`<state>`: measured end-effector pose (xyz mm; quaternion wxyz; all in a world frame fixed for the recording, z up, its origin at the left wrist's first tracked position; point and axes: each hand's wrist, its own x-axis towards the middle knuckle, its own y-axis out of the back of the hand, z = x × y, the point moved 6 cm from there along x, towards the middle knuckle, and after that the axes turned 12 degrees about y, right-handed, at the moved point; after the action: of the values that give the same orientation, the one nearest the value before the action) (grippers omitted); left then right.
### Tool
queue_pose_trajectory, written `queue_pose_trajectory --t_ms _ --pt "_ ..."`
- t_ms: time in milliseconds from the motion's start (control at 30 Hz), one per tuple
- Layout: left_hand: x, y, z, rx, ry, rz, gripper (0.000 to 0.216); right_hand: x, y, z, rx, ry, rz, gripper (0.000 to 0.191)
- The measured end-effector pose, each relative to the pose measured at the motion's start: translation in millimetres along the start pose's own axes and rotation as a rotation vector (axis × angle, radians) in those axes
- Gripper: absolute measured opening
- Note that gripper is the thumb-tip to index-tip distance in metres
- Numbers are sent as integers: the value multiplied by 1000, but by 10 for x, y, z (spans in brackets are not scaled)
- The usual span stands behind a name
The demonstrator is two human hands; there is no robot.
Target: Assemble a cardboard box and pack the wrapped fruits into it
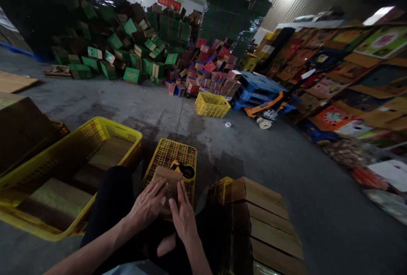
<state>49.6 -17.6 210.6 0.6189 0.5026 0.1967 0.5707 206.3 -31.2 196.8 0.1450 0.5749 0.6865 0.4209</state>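
Observation:
A small brown cardboard piece point(167, 176) lies on an upturned yellow crate point(173, 153) in front of me. My left hand point(148, 205) rests on its left side, fingers stretched out and pressing flat. My right hand point(182, 215) lies on its right side, fingers also extended flat. A tape dispenser point(183, 169) sits on the crate just behind the cardboard. My dark-trousered knee is at the lower left of the hands.
A large yellow crate point(104, 129) holding flat cardboard stands at my left. A stack of flat brown cartons point(263, 220) is at my right. Farther off: a small yellow crate point(211, 104), blue pallets point(259, 86), heaps of green and red boxes, box stacks along the right.

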Motion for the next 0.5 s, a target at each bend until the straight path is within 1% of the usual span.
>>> queue_pose_trajectory --t_ms 67,133,200,267,400,500 --pt "107 -118 112 17 -40 -25 48 -19 2 46 45 -29 28 57" --pt "201 -216 209 33 -78 -47 51 -42 18 101 58 -54 99 53" --pt "259 -270 263 41 -91 -59 52 -62 30 150 51 -80 166 51" --pt "273 -279 272 48 -90 -66 53 -75 29 161 41 -88 197 50" --pt "219 -204 182 89 -75 -67 59 -151 -41 50 81 -59 173 51" --pt "172 -88 0 101 -42 -61 64 -305 -239 -28 155 -42 96 51"
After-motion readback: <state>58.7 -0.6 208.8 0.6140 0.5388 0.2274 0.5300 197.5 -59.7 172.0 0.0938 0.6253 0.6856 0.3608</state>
